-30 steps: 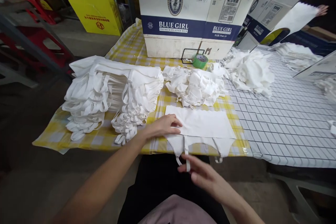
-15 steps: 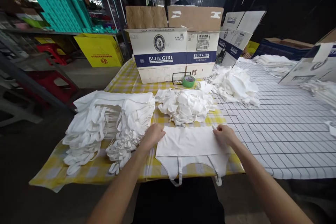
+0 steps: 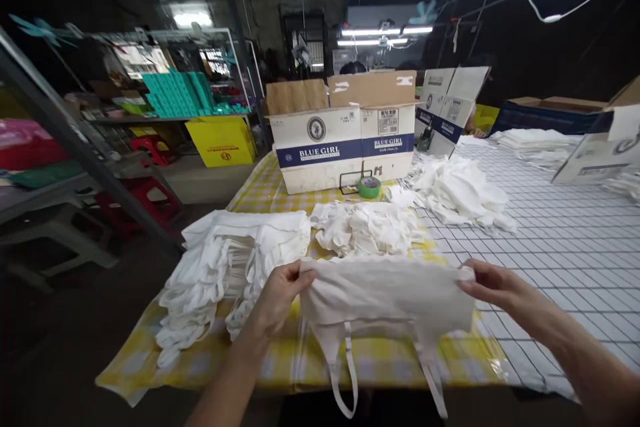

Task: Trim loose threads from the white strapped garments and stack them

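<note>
A white strapped garment (image 3: 387, 297) hangs stretched in the air above the near edge of the table. My left hand (image 3: 280, 293) pinches its upper left corner. My right hand (image 3: 493, 283) pinches its upper right corner. Two straps dangle from its lower edge. To the left lies a neat stack of white garments (image 3: 225, 267) on the yellow checked cloth (image 3: 260, 360). Just behind the held piece sits a loose heap of white garments (image 3: 367, 227).
A BLUE GIRL cardboard box (image 3: 343, 140) stands at the back with a green tape roll (image 3: 370, 187) before it. Another white heap (image 3: 460, 193) lies on the grid-patterned cloth (image 3: 560, 240) to the right. More boxes stand at the far right; shelves and red stools are on the left.
Both hands took the garment's top corners and lifted it off the table. The camera tilted upward, showing more of the room.
</note>
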Motion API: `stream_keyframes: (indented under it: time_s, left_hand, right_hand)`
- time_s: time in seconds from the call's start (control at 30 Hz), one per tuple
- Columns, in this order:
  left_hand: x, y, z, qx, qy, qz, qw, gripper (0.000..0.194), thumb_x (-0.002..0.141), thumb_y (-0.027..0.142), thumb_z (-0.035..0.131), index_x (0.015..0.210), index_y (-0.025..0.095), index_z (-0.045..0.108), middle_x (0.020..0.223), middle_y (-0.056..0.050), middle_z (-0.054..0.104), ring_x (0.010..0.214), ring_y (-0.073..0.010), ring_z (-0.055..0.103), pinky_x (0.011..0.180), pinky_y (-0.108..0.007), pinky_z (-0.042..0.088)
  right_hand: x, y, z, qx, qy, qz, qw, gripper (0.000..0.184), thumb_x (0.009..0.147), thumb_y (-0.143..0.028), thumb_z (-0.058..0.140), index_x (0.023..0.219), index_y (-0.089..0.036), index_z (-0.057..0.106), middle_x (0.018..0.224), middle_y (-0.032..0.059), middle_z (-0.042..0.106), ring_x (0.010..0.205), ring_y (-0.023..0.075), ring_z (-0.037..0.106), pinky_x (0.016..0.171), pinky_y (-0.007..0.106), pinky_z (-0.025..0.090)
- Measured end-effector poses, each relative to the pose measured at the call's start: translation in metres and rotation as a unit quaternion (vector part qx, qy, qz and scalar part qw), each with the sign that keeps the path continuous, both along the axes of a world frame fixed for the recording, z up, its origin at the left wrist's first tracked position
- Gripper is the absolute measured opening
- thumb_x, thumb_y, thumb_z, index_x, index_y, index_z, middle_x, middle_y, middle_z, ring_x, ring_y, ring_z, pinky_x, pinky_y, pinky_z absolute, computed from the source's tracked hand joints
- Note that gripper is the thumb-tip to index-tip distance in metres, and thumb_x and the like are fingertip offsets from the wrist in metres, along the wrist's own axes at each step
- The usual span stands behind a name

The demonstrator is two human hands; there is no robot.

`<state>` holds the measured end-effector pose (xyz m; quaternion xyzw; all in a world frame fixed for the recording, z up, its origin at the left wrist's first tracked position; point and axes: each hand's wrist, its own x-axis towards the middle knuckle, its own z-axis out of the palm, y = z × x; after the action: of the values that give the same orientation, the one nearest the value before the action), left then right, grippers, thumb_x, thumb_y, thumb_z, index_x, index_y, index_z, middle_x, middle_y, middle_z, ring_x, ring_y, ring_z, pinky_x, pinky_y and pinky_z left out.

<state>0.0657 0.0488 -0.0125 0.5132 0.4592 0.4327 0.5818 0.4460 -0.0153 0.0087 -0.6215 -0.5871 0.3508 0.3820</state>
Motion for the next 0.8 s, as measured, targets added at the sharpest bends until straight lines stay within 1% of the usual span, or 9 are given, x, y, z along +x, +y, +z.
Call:
stream_keyframes:
  time_s: [0.1, 0.17, 0.23, 0.33, 0.4, 0.5, 0.6, 0.7, 0.8]
  left_hand:
    - [-0.039, -0.015, 0.046, 0.032, -0.029, 0.087, 0.995, 0.025, 0.064, 0.036, 0.072, 0.08, 0.018, 0.068, 0.073, -0.002, 0.068, 0.066, -0.0156, 0.061, 0.065, -0.026, 0.05]
    - [-0.071, -0.023, 0.075, 0.065, -0.03, 0.158, 0.985, 0.024, 0.061, 0.035, 0.074, 0.078, 0.02, 0.067, 0.071, 0.0, 0.067, 0.062, -0.014, 0.059, 0.059, -0.023, 0.05]
    - [-0.103, -0.028, 0.101, 0.102, -0.022, 0.223, 0.969, 0.025, 0.059, 0.035, 0.076, 0.079, 0.022, 0.067, 0.071, 0.002, 0.067, 0.062, -0.0133, 0.058, 0.056, -0.021, 0.049]
    - [-0.147, -0.026, 0.131, 0.163, 0.005, 0.303, 0.939, 0.027, 0.059, 0.036, 0.075, 0.082, 0.023, 0.067, 0.071, 0.004, 0.067, 0.062, -0.0124, 0.057, 0.053, -0.019, 0.048]
    - [-0.173, -0.017, 0.142, 0.209, 0.024, 0.34, 0.917, 0.03, 0.059, 0.038, 0.075, 0.083, 0.021, 0.067, 0.071, 0.003, 0.066, 0.061, -0.0121, 0.057, 0.053, -0.019, 0.047]
    - [-0.208, 0.001, 0.146, 0.258, 0.076, 0.381, 0.884, 0.035, 0.06, 0.041, 0.073, 0.086, 0.019, 0.067, 0.068, 0.002, 0.066, 0.059, -0.0125, 0.056, 0.051, -0.019, 0.045]
    - [-0.237, 0.015, 0.135, 0.266, 0.139, 0.41, 0.861, 0.039, 0.062, 0.045, 0.068, 0.089, 0.017, 0.067, 0.068, 0.002, 0.066, 0.058, -0.0131, 0.056, 0.048, -0.019, 0.041]
    - [-0.26, 0.018, 0.121, 0.254, 0.152, 0.42, 0.858, 0.042, 0.063, 0.048, 0.066, 0.091, 0.016, 0.067, 0.069, 0.001, 0.066, 0.057, -0.0134, 0.056, 0.048, -0.019, 0.041]
    - [-0.276, 0.015, 0.113, 0.246, 0.143, 0.439, 0.852, 0.043, 0.063, 0.048, 0.067, 0.092, 0.016, 0.066, 0.073, 0.0, 0.066, 0.059, -0.0141, 0.056, 0.05, -0.02, 0.042]
  right_hand:
    - [-0.015, -0.007, 0.034, -0.032, 0.061, 0.115, 0.991, 0.019, 0.075, -0.043, 0.061, 0.075, -0.024, 0.061, 0.074, 0.0046, 0.057, 0.071, 0.0196, 0.054, 0.061, 0.03, 0.046]
    - [-0.035, -0.007, 0.056, -0.007, 0.075, 0.154, 0.985, 0.017, 0.076, -0.041, 0.06, 0.073, -0.024, 0.06, 0.073, 0.005, 0.055, 0.068, 0.0195, 0.052, 0.061, 0.03, 0.045]
    - [-0.064, -0.003, 0.075, 0.02, 0.077, 0.194, 0.978, 0.017, 0.077, -0.041, 0.059, 0.074, -0.024, 0.06, 0.073, 0.0056, 0.055, 0.068, 0.0195, 0.051, 0.06, 0.03, 0.045]
    - [-0.115, 0.013, 0.096, 0.075, 0.068, 0.233, 0.967, 0.019, 0.078, -0.043, 0.057, 0.076, -0.024, 0.059, 0.072, 0.0051, 0.053, 0.067, 0.0192, 0.05, 0.059, 0.03, 0.045]
    - [-0.149, 0.031, 0.104, 0.114, 0.066, 0.238, 0.962, 0.022, 0.078, -0.045, 0.057, 0.077, -0.023, 0.058, 0.068, 0.0034, 0.051, 0.064, 0.0179, 0.049, 0.056, 0.029, 0.044]
    - [-0.196, 0.063, 0.105, 0.165, 0.062, 0.232, 0.957, 0.025, 0.079, -0.047, 0.056, 0.078, -0.022, 0.055, 0.061, -0.0006, 0.044, 0.057, 0.0142, 0.044, 0.052, 0.026, 0.039]
    - [-0.235, 0.088, 0.1, 0.185, 0.042, 0.26, 0.947, 0.026, 0.083, -0.046, 0.051, 0.076, -0.021, 0.053, 0.06, -0.0021, 0.044, 0.056, 0.0122, 0.044, 0.053, 0.024, 0.036]
    - [-0.261, 0.1, 0.096, 0.194, 0.014, 0.291, 0.937, 0.027, 0.085, -0.045, 0.049, 0.074, -0.02, 0.052, 0.062, -0.0015, 0.047, 0.059, 0.0125, 0.045, 0.054, 0.024, 0.036]
    - [-0.275, 0.101, 0.099, 0.208, -0.001, 0.308, 0.928, 0.028, 0.085, -0.044, 0.049, 0.071, -0.02, 0.051, 0.062, -0.0016, 0.047, 0.06, 0.0127, 0.045, 0.055, 0.024, 0.035]
